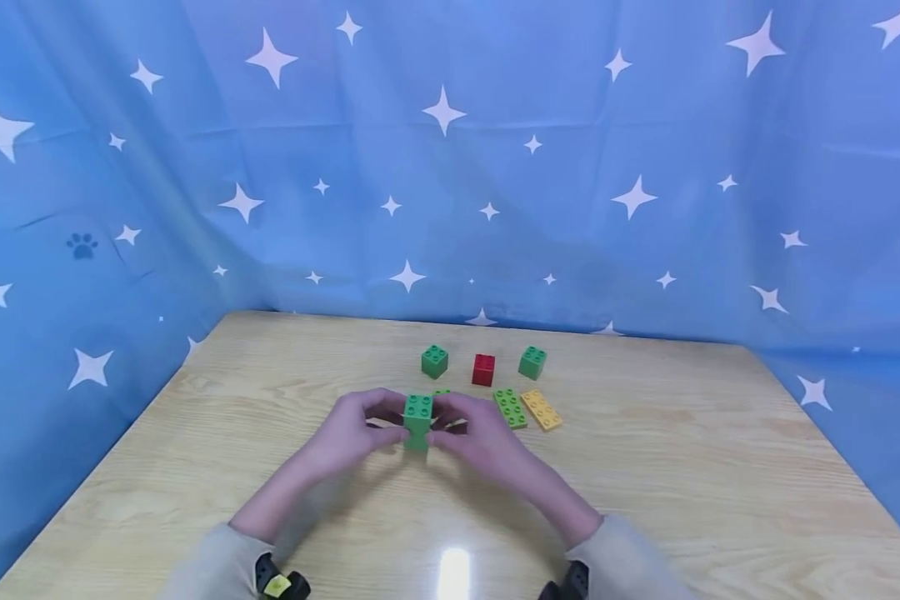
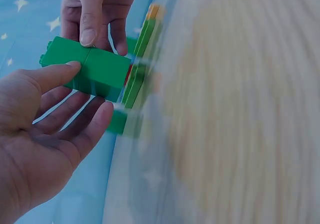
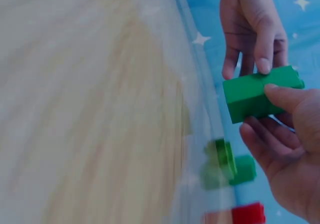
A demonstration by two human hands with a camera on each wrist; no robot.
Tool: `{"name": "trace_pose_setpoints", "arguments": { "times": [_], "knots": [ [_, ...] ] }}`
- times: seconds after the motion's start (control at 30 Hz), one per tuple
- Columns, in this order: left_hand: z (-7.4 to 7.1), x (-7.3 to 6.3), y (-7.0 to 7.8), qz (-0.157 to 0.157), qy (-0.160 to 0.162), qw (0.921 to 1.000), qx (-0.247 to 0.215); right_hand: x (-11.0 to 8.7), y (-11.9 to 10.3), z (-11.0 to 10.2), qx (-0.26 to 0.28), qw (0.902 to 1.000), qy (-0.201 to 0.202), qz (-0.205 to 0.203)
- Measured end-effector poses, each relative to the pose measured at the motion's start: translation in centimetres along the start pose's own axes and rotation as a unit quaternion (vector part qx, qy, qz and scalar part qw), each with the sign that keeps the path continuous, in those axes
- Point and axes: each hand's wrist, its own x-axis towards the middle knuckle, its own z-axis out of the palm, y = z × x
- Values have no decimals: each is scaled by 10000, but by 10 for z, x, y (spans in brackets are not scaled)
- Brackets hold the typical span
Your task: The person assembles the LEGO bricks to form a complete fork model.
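Pale sleeves (image 1: 217,562) lead to left grip (image 1: 345,433) and right grip (image 1: 483,433), both pinching a two-block green stack (image 1: 417,427) over the counter (image 1: 682,467); beyond, flat bricks (image 1: 510,408), then red block (image 1: 483,370), then starred blue cloth (image 1: 570,200).

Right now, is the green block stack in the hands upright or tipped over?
Upright: the head view shows the green block stack with its studs on top, the left hand and right hand holding its sides.

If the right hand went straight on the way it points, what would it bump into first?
The green brick stack, which the right hand holds; past that, probably the left hand on its other side, though depth is hard to judge.
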Motion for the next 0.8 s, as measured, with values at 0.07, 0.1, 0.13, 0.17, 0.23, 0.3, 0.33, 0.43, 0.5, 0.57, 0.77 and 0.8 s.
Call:
{"name": "trace_pose_setpoints", "arguments": {
  "times": [0.07, 0.1, 0.13, 0.17, 0.23, 0.3, 0.33, 0.43, 0.5, 0.57, 0.77, 0.8],
  "knots": [
    [-8, -1, -4, 43, 92, 9999, 99, 10, -3, 5, 25, 10000, -45, -5],
    [-11, -1, -6, 52, 113, 9998, 129, 14, -4, 8, 36, 10000, -65, 5],
    [-15, -2, -7, 38, 126, 9998, 172, 18, -5, 10, 5, 10000, -93, 8],
    [-18, -2, -9, 0, 141, 9997, 201, 23, -6, 13, -43, 9999, -128, -19],
    [-26, -4, -14, -87, 206, 9995, 232, 32, -9, 19, -178, 9996, -193, -94],
    [-33, -6, -18, -189, 312, 9990, 244, 41, -12, 26, -334, 9989, -239, -216],
    [-37, -7, -20, -234, 361, 9988, 252, 46, -13, 30, -408, 9984, -264, -272],
    [-49, -12, -25, -305, 470, 9981, 264, 58, -18, 40, -501, 9977, -304, -330],
    [-57, -16, -27, -293, 501, 9979, 294, 65, -20, 47, -515, 9976, -345, -310],
    [-65, -21, -30, -311, 521, 9976, 338, 71, -22, 54, -496, 9975, -421, -292],
    [-73, -27, -36, -363, 554, 9974, 283, 80, -22, 67, -479, 9968, -539, -336],
    [-73, -27, -37, -370, 553, 9975, 249, 81, -22, 67, -491, 9969, -525, -329]
  ]
}}
